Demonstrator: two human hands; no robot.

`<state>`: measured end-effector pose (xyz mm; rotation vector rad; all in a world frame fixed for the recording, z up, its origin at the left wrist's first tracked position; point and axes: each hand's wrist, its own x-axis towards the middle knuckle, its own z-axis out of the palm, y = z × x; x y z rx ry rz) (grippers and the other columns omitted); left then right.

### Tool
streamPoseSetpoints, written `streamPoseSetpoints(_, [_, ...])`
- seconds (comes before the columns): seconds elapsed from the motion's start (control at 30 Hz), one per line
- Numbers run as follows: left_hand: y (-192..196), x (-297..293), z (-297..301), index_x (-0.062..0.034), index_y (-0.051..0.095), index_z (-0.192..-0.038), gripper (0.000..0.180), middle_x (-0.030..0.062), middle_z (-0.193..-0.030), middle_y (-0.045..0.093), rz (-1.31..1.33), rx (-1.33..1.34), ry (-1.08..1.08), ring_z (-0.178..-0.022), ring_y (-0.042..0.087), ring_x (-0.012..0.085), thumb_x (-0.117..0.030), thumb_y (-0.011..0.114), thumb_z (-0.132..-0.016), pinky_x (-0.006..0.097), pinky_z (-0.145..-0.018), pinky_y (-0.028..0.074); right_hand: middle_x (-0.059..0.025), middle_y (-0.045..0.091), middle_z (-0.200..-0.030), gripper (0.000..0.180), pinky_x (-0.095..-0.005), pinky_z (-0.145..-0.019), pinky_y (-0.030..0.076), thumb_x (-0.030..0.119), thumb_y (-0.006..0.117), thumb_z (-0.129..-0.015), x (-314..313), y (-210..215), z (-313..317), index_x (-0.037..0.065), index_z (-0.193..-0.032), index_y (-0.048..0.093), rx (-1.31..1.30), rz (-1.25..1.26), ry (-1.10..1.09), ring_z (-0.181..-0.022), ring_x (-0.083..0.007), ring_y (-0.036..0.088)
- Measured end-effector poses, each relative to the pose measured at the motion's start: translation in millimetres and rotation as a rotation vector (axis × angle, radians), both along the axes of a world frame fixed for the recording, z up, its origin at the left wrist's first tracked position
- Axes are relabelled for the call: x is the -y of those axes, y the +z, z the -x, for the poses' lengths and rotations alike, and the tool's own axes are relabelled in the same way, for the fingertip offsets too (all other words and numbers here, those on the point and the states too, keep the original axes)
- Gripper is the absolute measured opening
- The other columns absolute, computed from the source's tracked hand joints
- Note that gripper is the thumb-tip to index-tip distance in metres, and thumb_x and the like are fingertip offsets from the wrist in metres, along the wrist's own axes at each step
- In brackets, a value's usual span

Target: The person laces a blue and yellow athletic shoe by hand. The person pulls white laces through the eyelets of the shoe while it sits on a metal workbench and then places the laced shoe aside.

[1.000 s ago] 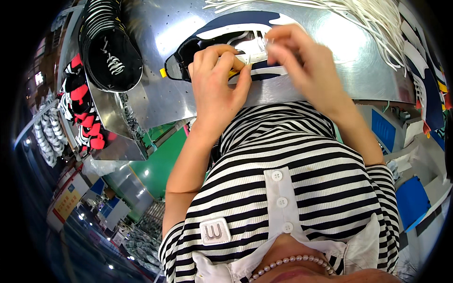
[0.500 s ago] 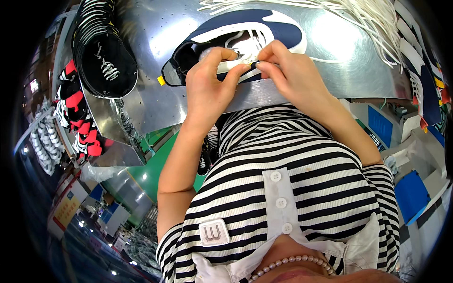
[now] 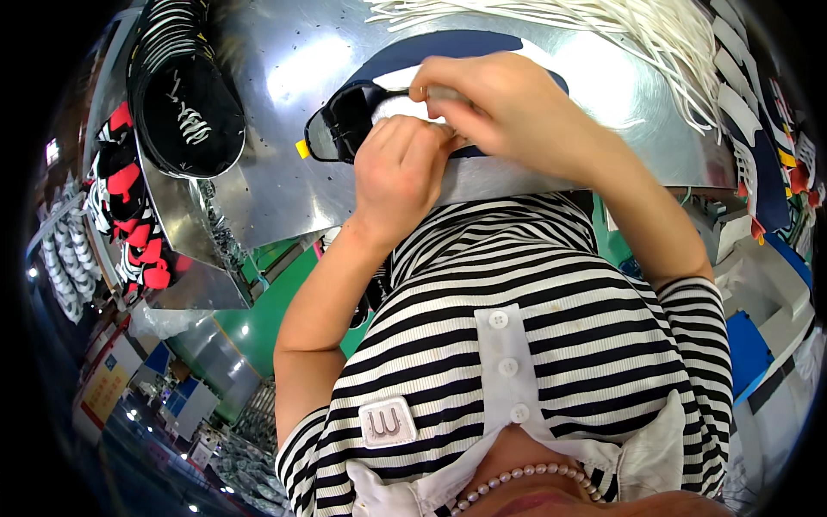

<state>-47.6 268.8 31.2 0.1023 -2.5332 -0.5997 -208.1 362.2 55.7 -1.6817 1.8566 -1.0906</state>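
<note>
A navy and white shoe upper [image 3: 452, 45] lies sideways on the metal table, its black-lined heel with a yellow tab [image 3: 301, 149] toward the left. My left hand [image 3: 399, 177] is closed on the upper's near edge, knuckles up, with its fingertips hidden. Above the shoe opening, my right hand [image 3: 517, 108] reaches across with thumb and forefinger curled together, slightly blurred. What sits between its fingertips cannot be made out. Both hands cover the laced middle of the upper, so the white lace there is hidden.
Loose white shoelaces [image 3: 620, 30] lie along the table's far right. A stack of black shoe uppers [image 3: 194, 125] stands at left, beside red, black and white ones [image 3: 129, 185]. More navy and white uppers [image 3: 758, 129] are piled at right. The metal table's [image 3: 293, 202] near edge runs before my body.
My right hand has moved left across the shoe toward its opening. My left hand has turned knuckles up, its fingers curling over the near edge. The white lacing is now covered.
</note>
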Motion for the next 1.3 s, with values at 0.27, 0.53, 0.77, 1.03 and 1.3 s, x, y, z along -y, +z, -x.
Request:
streamPoseSetpoints(0.27, [-6, 6, -11, -0.0045, 0.057, -0.088, 0.026, 0.0083, -0.074, 0.059, -0.008, -0.049, -0.040, -0.064, 0.057, 0.0274, 0.001, 0.078, -0.073, 0.037, -0.056, 0.044, -0.0123, 0.070, -0.082, 0.018, -0.0419, -0.069, 0.052, 0.017, 0.061, -0.087, -6, -13, 6, 0.008, -0.100, 0.069, 0.048, -0.242, 0.086, -0.076, -0.0315, 0.067])
streamPoseSetpoints(0.53, [-1, 9, -13, -0.0031, 0.057, -0.088, 0.026, 0.0112, -0.075, 0.059, -0.149, 0.065, -0.076, -0.063, 0.056, 0.0286, -0.001, 0.078, -0.074, 0.037, -0.055, 0.043, -0.0065, 0.070, -0.087, 0.018, -0.0265, -0.075, 0.052, 0.005, 0.065, -0.088, -9, 8, 4, 0.001, -0.105, 0.067, 0.696, 0.008, -0.119, -0.081, -0.0128, 0.066])
streamPoseSetpoints(0.77, [12, 3, -8, 0.0001, 0.046, -0.123, 0.053, 0.0174, -0.086, 0.067, -0.654, 0.055, 0.148, -0.073, 0.065, 0.0291, -0.021, 0.076, -0.084, 0.038, -0.065, 0.051, -0.0047, 0.070, -0.095, 0.017, -0.0223, -0.083, 0.052, 0.005, 0.070, -0.087, 4, -10, -4, -0.001, -0.103, 0.069, 0.696, 0.037, -0.249, -0.086, -0.0097, 0.065])
streamPoseSetpoints(1.03, [16, 4, 3, -0.0006, 0.058, -0.118, 0.040, 0.0050, -0.095, 0.069, -0.745, 0.203, 0.419, -0.083, 0.062, 0.0077, -0.008, 0.076, -0.083, 0.022, -0.074, 0.049, -0.0001, 0.069, -0.083, 0.020, -0.0194, -0.061, 0.046, 0.014, 0.072, -0.087, 2, -18, -10, 0.003, -0.103, 0.070, 0.647, 0.014, -0.267, -0.071, -0.0033, 0.059])
streamPoseSetpoints(1.3, [9, 5, 5, -0.0033, 0.060, -0.114, 0.040, 0.0081, -0.088, 0.070, -0.786, 0.153, 0.433, -0.077, 0.065, 0.0120, -0.007, 0.079, -0.078, 0.024, -0.068, 0.051, -0.0107, 0.069, -0.077, 0.013, -0.0341, -0.059, 0.050, 0.015, 0.064, -0.091, -30, 2, -15, 0.005, -0.096, 0.058, 0.142, -0.034, -0.218, -0.065, -0.0256, 0.067])
